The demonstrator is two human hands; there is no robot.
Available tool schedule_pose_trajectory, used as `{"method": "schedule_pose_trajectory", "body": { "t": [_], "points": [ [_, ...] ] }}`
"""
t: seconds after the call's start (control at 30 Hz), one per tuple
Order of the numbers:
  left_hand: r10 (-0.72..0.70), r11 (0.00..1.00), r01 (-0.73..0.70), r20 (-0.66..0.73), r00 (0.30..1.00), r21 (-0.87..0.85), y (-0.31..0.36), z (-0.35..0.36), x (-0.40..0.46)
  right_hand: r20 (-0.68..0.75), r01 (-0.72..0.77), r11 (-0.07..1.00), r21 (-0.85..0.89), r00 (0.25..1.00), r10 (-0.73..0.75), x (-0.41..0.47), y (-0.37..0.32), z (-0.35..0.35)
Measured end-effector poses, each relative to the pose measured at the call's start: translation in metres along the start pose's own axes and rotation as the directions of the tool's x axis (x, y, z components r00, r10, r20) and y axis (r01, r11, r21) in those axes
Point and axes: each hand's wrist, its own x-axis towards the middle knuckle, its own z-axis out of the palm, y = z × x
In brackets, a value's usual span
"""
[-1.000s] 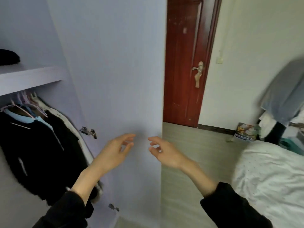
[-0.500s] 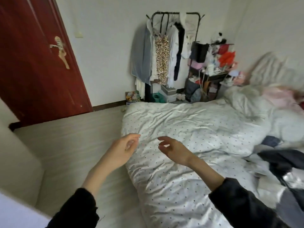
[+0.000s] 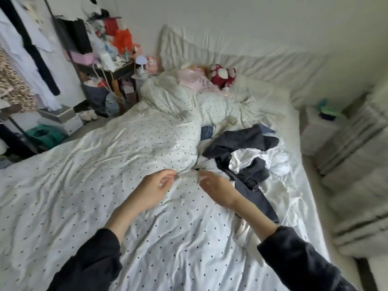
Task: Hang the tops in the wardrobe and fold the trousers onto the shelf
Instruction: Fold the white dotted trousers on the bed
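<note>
A heap of clothes lies on the right side of the bed: dark grey trousers (image 3: 241, 143) sprawl over a crumpled white top (image 3: 273, 162), and a bit of blue denim (image 3: 206, 132) shows behind them. My left hand (image 3: 154, 189) and my right hand (image 3: 216, 189) hover side by side over the dotted duvet, just left of the heap, fingers loosely curled and holding nothing. The wardrobe is out of view.
The bed's white dotted duvet (image 3: 105, 185) fills the frame. A cluttered side table (image 3: 113, 68) and a clothes rack (image 3: 25, 59) stand at the far left, boxes (image 3: 60, 118) under them. Soft toys (image 3: 222, 74) lie by the pillows. A white nightstand (image 3: 321, 131) stands at the right.
The view has swung right from the open wardrobe, past the red door, to the bed. Both hands stayed out in front and are now over the duvet next to the clothes heap.
</note>
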Motion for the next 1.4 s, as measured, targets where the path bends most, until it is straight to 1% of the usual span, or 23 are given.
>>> {"method": "schedule_pose_trajectory", "body": {
  "t": [0.1, 0.2, 0.33, 0.4, 0.5, 0.53, 0.6, 0.67, 0.73, 0.8, 0.87, 0.93, 1.0, 1.07, 1.13, 1.2, 1.23, 1.27, 1.3, 1.33, 1.37, 1.4],
  "points": [
    [0.052, 0.999, -0.05, 0.144, 0.988, -0.016, 0.004, 0.039, 0.063, -0.082, -0.141, 0.99, -0.002, 0.987, 0.14, 0.024, 0.043, -0.026],
    [0.079, 0.997, -0.075, 0.212, 0.974, -0.024, -0.002, 0.074, 0.105, -0.144, -0.249, 0.968, -0.012, 0.959, 0.245, 0.044, 0.082, -0.043],
    [0.073, 0.997, -0.072, 0.346, 0.936, -0.016, -0.018, 0.135, 0.156, -0.167, -0.375, 0.925, -0.055, 0.917, 0.362, 0.08, 0.145, -0.063],
    [0.079, 0.997, -0.075, 0.375, 0.924, -0.026, -0.026, 0.165, 0.183, -0.169, -0.413, 0.907, -0.084, 0.903, 0.396, 0.106, 0.182, -0.072],
    [0.142, 0.99, -0.131, 0.323, 0.936, -0.055, -0.029, 0.187, 0.203, -0.193, -0.446, 0.888, -0.113, 0.887, 0.42, 0.132, 0.21, -0.08],
    [0.163, 0.986, -0.16, 0.313, 0.936, -0.037, -0.034, 0.2, 0.216, -0.195, -0.456, 0.881, -0.128, 0.882, 0.428, 0.149, 0.224, -0.08],
    [0.205, 0.97, -0.237, 0.347, 0.915, 0.054, -0.034, 0.219, 0.233, -0.182, -0.451, 0.87, -0.2, 0.889, 0.419, 0.171, 0.242, -0.078],
    [0.152, 0.94, -0.275, 0.471, 0.869, 0.203, -0.039, 0.242, 0.25, -0.131, -0.425, 0.867, -0.26, 0.905, 0.405, 0.195, 0.26, -0.073],
    [0.006, 0.898, -0.27, 0.603, 0.798, 0.348, -0.045, 0.261, 0.26, -0.073, -0.398, 0.866, -0.302, 0.916, 0.395, 0.215, 0.276, -0.066],
    [-0.1, 0.864, -0.272, 0.672, 0.734, 0.424, -0.055, 0.278, 0.268, -0.07, -0.403, 0.849, -0.342, 0.912, 0.405, 0.235, 0.291, -0.059],
    [-0.14, 0.849, -0.282, 0.706, 0.694, 0.446, -0.062, 0.284, 0.272, -0.153, -0.439, 0.811, -0.388, 0.898, 0.413, 0.251, 0.297, -0.056],
    [-0.152, 0.84, -0.298, 0.725, 0.672, 0.452, -0.066, 0.288, 0.279, -0.237, -0.482, 0.76, -0.436, 0.876, 0.42, 0.273, 0.306, -0.051],
    [-0.174, 0.84, -0.293, 0.737, 0.653, 0.458, -0.066, 0.289, 0.281, -0.277, -0.494, 0.717, -0.491, 0.869, 0.409, 0.287, 0.314, -0.044],
    [-0.197, 0.835, -0.291, 0.747, 0.634, 0.468, -0.065, 0.291, 0.28, -0.33, -0.524, 0.685, -0.506, 0.851, 0.408, 0.292, 0.322, -0.04],
    [-0.208, 0.838, -0.278, 0.745, 0.633, 0.47, -0.065, 0.292, 0.278, -0.387, -0.537, 0.72, -0.44, 0.837, 0.387, 0.287, 0.328, -0.039],
    [-0.217, 0.855, -0.24, 0.738, 0.639, 0.46, -0.067, 0.29, 0.278, -0.424, -0.541, 0.781, -0.314, 0.815, 0.394, 0.27, 0.326, -0.04],
    [-0.214, 0.87, -0.208, 0.724, 0.656, 0.446, -0.069, 0.291, 0.278, -0.439, -0.537, 0.804, -0.257, 0.806, 0.398, 0.26, 0.323, -0.039],
    [-0.181, 0.896, -0.177, 0.7, 0.691, 0.407, -0.063, 0.289, 0.277, -0.465, -0.534, 0.818, -0.214, 0.792, 0.396, 0.243, 0.318, -0.041],
    [-0.149, 0.936, -0.103, 0.647, 0.748, 0.335, -0.06, 0.287, 0.279, -0.48, -0.525, 0.828, -0.194, 0.787, 0.387, 0.23, 0.315, -0.039],
    [-0.142, 0.973, 0.005, 0.579, 0.803, 0.232, -0.051, 0.284, 0.278, -0.497, -0.519, 0.837, -0.174, 0.78, 0.38, 0.211, 0.308, -0.04],
    [-0.166, 0.986, 0.126, 0.52, 0.838, 0.111, -0.04, 0.282, 0.276, -0.507, -0.507, 0.846, -0.163, 0.779, 0.369, 0.192, 0.302, -0.041],
    [-0.223, 0.97, 0.244, 0.494, 0.84, 0.024, -0.032, 0.281, 0.278, -0.512, -0.479, 0.864, -0.153, 0.787, 0.345, 0.179, 0.296, -0.041]
  ]
}}
